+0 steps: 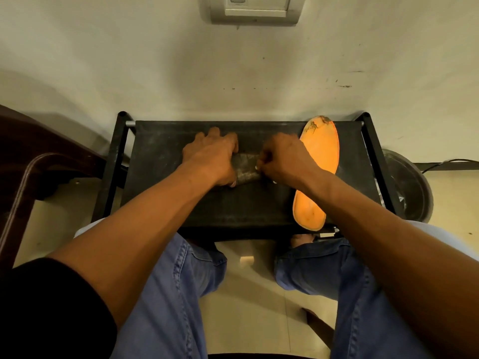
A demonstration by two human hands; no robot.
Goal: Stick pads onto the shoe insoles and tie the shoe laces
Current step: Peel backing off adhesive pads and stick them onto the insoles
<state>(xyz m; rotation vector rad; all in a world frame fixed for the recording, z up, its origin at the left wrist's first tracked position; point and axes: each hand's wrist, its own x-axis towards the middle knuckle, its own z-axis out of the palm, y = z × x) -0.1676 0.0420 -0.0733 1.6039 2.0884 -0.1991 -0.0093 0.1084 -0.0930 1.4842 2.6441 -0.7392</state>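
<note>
Your left hand (211,155) lies flat over the left end of a grey, speckled pad (246,168) in the middle of the black counter (166,151). Its fingers are straight and close together, pressing down, with the thumb at the pad's near left corner. Your right hand (282,158) has its fingers (261,161) curled at the pad's right edge, thumb and forefinger pinching there; whether they pinch the pad itself or a backing film on it, you cannot tell. Only the strip of pad between your two hands shows. The orange insole (320,154) lies lengthwise just to the right of your right hand, worn toe end toward the wall (155,73), partly crossed by your right wrist. Your knees in blue jeans (337,265) sit at the counter's near edge.
</note>
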